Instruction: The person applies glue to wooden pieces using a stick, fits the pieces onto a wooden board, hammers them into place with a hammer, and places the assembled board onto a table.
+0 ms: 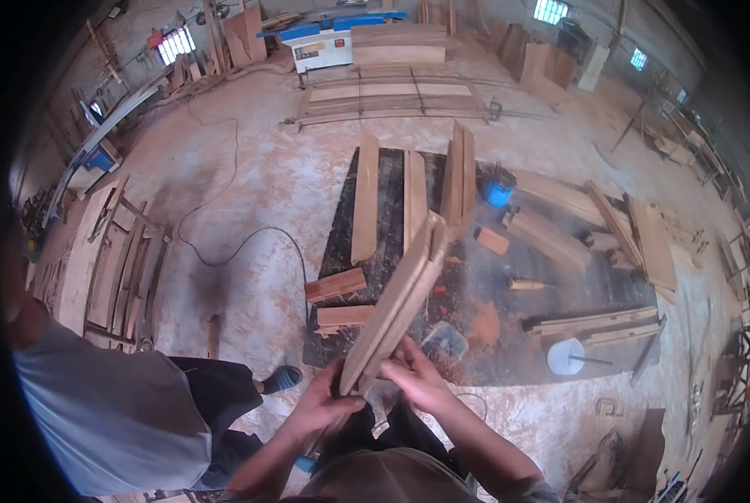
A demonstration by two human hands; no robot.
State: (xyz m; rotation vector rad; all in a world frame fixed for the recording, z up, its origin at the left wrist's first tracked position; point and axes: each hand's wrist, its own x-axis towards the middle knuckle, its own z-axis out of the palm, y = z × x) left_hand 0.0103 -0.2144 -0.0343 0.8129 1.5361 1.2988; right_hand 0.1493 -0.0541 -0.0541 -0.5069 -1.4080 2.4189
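A long grooved wooden board (396,302) rises at a slant in front of my body, its far end over the dark work surface. Near its lower end, my left hand (320,404) is closed around the left side, with the thumb at the front. My right hand (415,381) grips the right side, fingers curled at its edge. Just beyond the hands lie two short wood blocks, one reddish-brown block (335,285) above a lighter block (346,316). Further off, upright-looking planks (365,201) rest side by side on the dark surface.
A person in a grey shirt (115,411) is close at my left. On the right are a white tub (565,357), a blue can (498,194), a chisel-like tool (526,285) and stacked timber (551,239). A cable (239,251) crosses the floor; a blue-topped machine (323,50) stands behind.
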